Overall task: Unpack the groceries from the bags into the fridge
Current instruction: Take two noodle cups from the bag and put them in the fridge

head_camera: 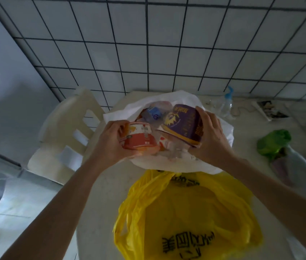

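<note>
1. Nearest the camera, a crumpled yellow plastic bag [184, 218] with black printed characters lies on the pale table [99, 194], between the two bare forearms.
2. Just beyond it, touching its far edge, sits a white bag [178, 99] with its mouth open upward.
3. The left hand [110, 141] is curled around a red and white cup [139, 137], fingers wrapped over its left side, holding it tilted over the bag's opening.
4. The right hand [209, 136] grips a purple cup [183, 122] with yellow print, fingers over the top edge and thumb low on the near side; this cup is also tilted, above the right part of the bag.
5. Between and behind the two cups, more packaged items [155, 113] lie inside the bag, one with a blue label; what they are is unclear.
6. To the right on the table lies a green bundle [273, 143] beside a clear bag [298, 166].
7. Farther back stand a clear bottle with a blue cap [227, 102] and a printed booklet [271, 109].
8. At the left, a cream plastic chair [67, 132] stands against the table; behind all rises a white tiled wall [167, 44].
</note>
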{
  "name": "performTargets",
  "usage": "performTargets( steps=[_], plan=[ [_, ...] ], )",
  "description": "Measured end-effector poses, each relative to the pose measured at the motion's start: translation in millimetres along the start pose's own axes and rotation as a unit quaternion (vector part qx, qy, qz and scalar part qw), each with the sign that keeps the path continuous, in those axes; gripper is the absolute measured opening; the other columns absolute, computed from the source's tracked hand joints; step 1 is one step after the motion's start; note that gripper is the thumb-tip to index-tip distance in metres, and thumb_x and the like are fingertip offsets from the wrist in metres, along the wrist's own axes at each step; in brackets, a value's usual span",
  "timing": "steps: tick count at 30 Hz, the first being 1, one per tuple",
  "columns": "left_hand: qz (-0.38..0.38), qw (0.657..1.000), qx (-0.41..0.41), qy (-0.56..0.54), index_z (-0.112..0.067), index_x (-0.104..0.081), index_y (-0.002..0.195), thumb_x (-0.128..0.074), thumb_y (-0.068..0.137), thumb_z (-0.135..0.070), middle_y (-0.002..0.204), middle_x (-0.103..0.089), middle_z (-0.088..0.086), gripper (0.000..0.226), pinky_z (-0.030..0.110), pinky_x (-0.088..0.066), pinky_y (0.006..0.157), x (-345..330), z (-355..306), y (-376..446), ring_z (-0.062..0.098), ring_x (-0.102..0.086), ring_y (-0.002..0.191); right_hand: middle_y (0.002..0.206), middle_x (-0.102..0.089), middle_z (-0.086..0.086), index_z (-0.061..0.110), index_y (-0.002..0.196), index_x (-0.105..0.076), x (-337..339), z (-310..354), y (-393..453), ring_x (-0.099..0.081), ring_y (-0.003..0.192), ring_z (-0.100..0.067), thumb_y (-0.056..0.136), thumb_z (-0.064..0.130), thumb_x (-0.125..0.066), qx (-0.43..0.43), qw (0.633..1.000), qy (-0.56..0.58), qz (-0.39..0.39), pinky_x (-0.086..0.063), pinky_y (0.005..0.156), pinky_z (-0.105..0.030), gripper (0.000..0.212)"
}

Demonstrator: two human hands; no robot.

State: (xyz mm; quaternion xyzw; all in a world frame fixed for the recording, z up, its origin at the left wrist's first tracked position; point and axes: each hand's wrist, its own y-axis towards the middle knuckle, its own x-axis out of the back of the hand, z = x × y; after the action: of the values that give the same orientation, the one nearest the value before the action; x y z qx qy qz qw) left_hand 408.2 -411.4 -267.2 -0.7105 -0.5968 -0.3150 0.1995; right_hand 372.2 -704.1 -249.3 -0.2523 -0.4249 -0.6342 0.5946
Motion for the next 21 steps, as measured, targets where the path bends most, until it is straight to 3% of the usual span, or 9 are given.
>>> performTargets(
  steps=[3, 5, 8, 12, 15, 18, 21],
  plan=[
    [-0.035, 0.993, 0.082, -0.078, -0.025, -0.049, 0.124, -0.08, 0.034, -0.06, 0.12, -0.051, 0.002, 0.102, 0.039, -0.052, 0.087, 4, -7, -26, 0.02, -0.054, 0.108, 0.136, -0.035, -0.006, 0.019, 0.147, -0.022, 10, 20, -28, -0.039, 0.115, -0.018, 0.06, 0.028, -0.084, -0.102, 0.992, 0.074, -0.025, -0.038, 0.086, -0.028, 0.108],
    [-0.049, 0.98, 0.131, -0.142, -0.023, -0.051, 0.122, -0.091, 0.039, -0.048, 0.117, -0.055, 0.003, 0.095, 0.042, -0.054, 0.083, 3, -10, -43, 0.022, -0.057, 0.106, 0.135, -0.037, -0.003, 0.021, 0.148, -0.022, 10, 29, -47, -0.042, 0.111, -0.013, 0.061, 0.019, -0.084, -0.174, 0.974, 0.142, -0.031, -0.04, 0.083, -0.027, 0.107],
    [-0.069, 0.955, 0.182, -0.224, -0.013, -0.055, 0.121, -0.091, 0.057, -0.019, 0.106, -0.06, 0.0, 0.073, 0.033, -0.054, 0.073, -1, -11, -70, 0.019, -0.06, 0.097, 0.129, -0.052, 0.002, 0.024, 0.144, -0.031, 4, 40, -81, -0.057, 0.108, -0.012, 0.056, 0.02, -0.088, -0.256, 0.92, 0.294, -0.049, -0.054, 0.085, -0.035, 0.105],
    [-0.055, 0.911, 0.26, -0.315, -0.012, -0.059, 0.119, -0.092, 0.054, -0.027, 0.105, -0.068, 0.005, 0.074, 0.038, -0.059, 0.073, -10, 8, -110, 0.024, -0.068, 0.094, 0.091, -0.071, 0.009, 0.019, 0.116, -0.055, -2, 60, -128, -0.069, 0.082, -0.007, 0.065, 0.005, -0.081, -0.311, 0.847, 0.417, -0.114, -0.057, 0.067, -0.029, 0.058],
    [-0.031, 0.849, 0.348, -0.397, -0.012, -0.058, 0.121, -0.082, 0.071, -0.024, 0.112, -0.068, 0.011, 0.057, 0.039, -0.057, 0.075, -17, 22, -148, 0.026, -0.068, 0.096, 0.087, -0.069, 0.006, 0.017, 0.108, -0.055, -17, 69, -165, -0.07, 0.075, -0.006, 0.071, 0.005, -0.077, -0.349, 0.809, 0.452, -0.142, -0.054, 0.059, -0.02, 0.046],
    [-0.023, 0.753, 0.447, -0.482, -0.014, -0.06, 0.105, -0.073, 0.081, -0.023, 0.108, -0.065, 0.012, 0.029, 0.046, -0.051, 0.091, -17, 25, -189, 0.028, -0.063, 0.096, 0.103, -0.068, -0.003, 0.014, 0.121, -0.051, -36, 77, -199, -0.071, 0.086, -0.017, 0.061, 0.02, -0.085, -0.4, 0.777, 0.468, -0.13, -0.056, 0.064, -0.028, 0.069],
    [-0.038, 0.711, 0.481, -0.511, -0.016, -0.056, 0.095, -0.072, 0.082, -0.023, 0.105, -0.062, 0.013, 0.022, 0.05, -0.046, 0.099, -13, 23, -232, 0.032, -0.058, 0.1, 0.108, -0.067, -0.002, 0.018, 0.127, -0.046, -46, 88, -230, -0.07, 0.09, -0.019, 0.062, 0.028, -0.085, -0.442, 0.74, 0.49, -0.128, -0.056, 0.07, -0.033, 0.077]
  ],
)
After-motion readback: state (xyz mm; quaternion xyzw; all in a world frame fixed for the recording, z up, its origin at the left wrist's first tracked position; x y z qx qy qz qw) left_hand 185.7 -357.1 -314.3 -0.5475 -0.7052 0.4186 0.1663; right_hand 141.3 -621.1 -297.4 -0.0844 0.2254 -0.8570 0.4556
